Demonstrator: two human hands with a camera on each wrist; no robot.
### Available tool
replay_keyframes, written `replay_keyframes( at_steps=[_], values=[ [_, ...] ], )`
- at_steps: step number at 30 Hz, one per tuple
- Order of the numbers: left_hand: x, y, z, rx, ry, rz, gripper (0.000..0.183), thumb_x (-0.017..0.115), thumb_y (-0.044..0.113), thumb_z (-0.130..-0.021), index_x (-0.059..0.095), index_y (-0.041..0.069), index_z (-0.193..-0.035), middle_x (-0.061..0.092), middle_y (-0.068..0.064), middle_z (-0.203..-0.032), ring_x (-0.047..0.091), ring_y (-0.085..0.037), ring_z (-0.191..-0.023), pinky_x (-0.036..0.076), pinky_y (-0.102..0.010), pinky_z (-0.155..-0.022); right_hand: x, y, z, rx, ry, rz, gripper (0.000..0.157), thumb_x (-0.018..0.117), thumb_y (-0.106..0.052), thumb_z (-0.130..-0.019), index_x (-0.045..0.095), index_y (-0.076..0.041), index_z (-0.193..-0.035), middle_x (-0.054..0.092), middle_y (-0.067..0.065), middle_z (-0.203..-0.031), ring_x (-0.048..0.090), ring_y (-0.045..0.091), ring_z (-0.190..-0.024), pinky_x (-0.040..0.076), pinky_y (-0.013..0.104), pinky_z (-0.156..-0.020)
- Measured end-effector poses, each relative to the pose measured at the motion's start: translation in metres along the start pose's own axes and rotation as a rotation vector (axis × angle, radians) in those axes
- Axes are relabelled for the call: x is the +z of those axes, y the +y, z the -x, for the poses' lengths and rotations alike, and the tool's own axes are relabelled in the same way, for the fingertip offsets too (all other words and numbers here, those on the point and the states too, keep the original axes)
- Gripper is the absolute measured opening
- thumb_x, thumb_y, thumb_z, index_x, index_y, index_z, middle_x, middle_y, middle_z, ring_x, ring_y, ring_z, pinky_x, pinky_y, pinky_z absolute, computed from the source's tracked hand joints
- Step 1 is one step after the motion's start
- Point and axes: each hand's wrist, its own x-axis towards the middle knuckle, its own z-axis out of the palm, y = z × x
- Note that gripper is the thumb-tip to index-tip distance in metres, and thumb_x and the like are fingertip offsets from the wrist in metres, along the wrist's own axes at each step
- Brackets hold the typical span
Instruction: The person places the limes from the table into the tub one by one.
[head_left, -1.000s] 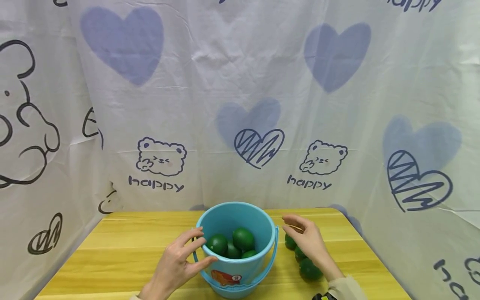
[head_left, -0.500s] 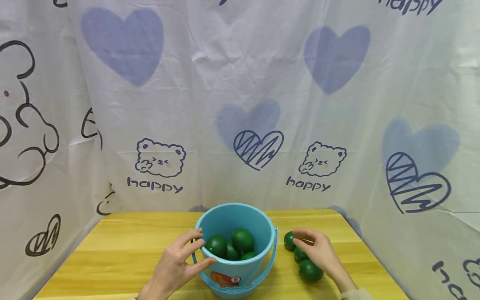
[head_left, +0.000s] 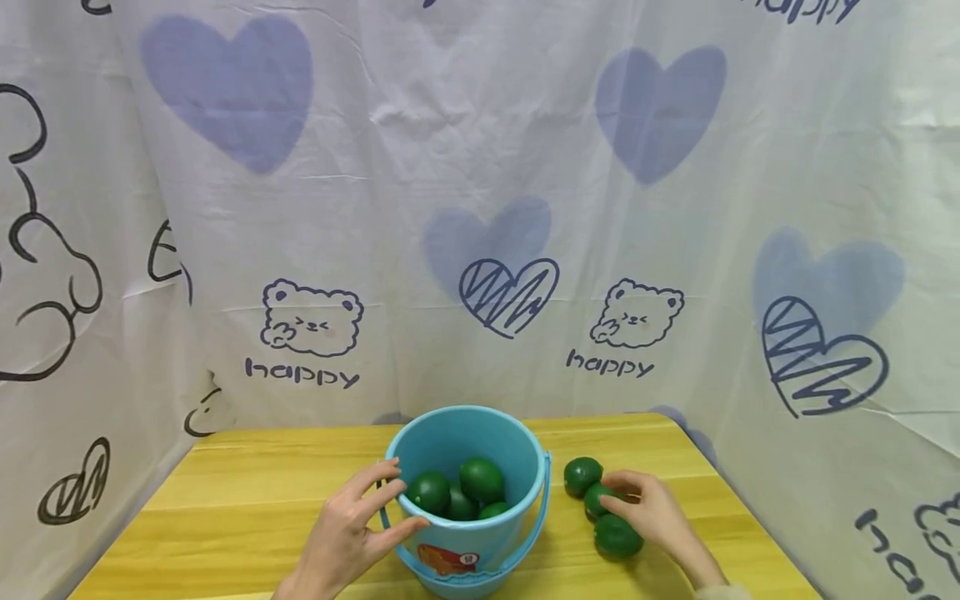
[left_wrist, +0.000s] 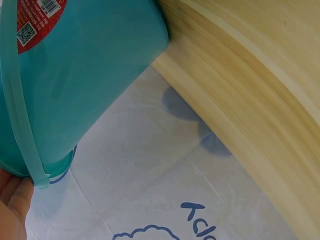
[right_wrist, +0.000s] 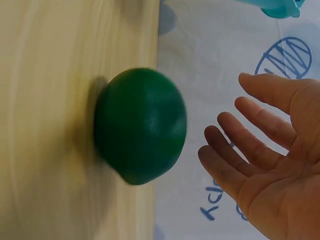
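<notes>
A light blue bucket [head_left: 465, 533] stands on the table with several dark green limes [head_left: 481, 481] inside. My left hand [head_left: 348, 521] rests at its near-left rim, fingers spread on the left and thumb toward the front. In the left wrist view, fingertips touch the rim by the handle [left_wrist: 22, 125]. To the right of the bucket, three loose limes lie in a slanting row: a far lime [head_left: 582, 476], a middle lime [head_left: 598, 502] and a near lime [head_left: 617, 536]. My right hand [head_left: 652, 508] is beside the middle one, partly covering it. The right wrist view shows its fingers relaxed and apart from a lime [right_wrist: 142, 125].
The wooden table [head_left: 285, 475] extends on both sides of the bucket. A white cloth [head_left: 420, 350] with hearts, bears and lettering hangs behind and at both sides. The bucket's handle hangs down along its front.
My right hand has moved right and toward me, from above the far lime to the middle one, uncovering the far lime. The left hand stays at the bucket rim.
</notes>
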Motion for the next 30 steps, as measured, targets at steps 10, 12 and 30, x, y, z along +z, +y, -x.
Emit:
replay_keyframes(
  at_steps=[10, 12, 30],
  values=[
    [0.000, 0.000, 0.001, 0.001, -0.004, -0.010, 0.040, 0.083, 0.046, -0.074, 0.074, 0.015, -0.098, 0.068, -0.008, -0.109, 0.069, -0.026, -0.102, 0.058, -0.028, -0.088, -0.009, 0.017, 0.003, 0.013, -0.022, 0.072, 0.029, 0.077, -0.015, -0.084, 0.071, -0.004, -0.110, 0.071, 0.011, -0.111, 0.065, 0.032, -0.105, 0.055, 0.048, -0.091],
    [0.000, 0.001, 0.002, 0.001, -0.005, -0.010, 0.041, 0.082, 0.046, -0.074, 0.074, 0.014, -0.098, 0.068, -0.008, -0.110, 0.069, -0.027, -0.102, 0.058, -0.027, -0.089, -0.011, 0.019, 0.004, 0.014, -0.022, 0.096, 0.031, 0.078, -0.016, -0.082, 0.071, -0.003, -0.109, 0.072, 0.012, -0.110, 0.065, 0.034, -0.104, 0.055, 0.049, -0.090],
    [-0.001, -0.001, 0.000, 0.000, -0.010, -0.005, 0.040, 0.083, 0.045, -0.074, 0.073, 0.015, -0.098, 0.068, -0.008, -0.109, 0.069, -0.026, -0.103, 0.057, -0.027, -0.090, -0.002, 0.029, 0.008, 0.090, -0.112, 0.143, 0.044, 0.085, -0.027, -0.075, 0.070, -0.001, -0.107, 0.071, 0.006, -0.101, 0.066, 0.024, -0.095, 0.058, 0.040, -0.079]
  ],
)
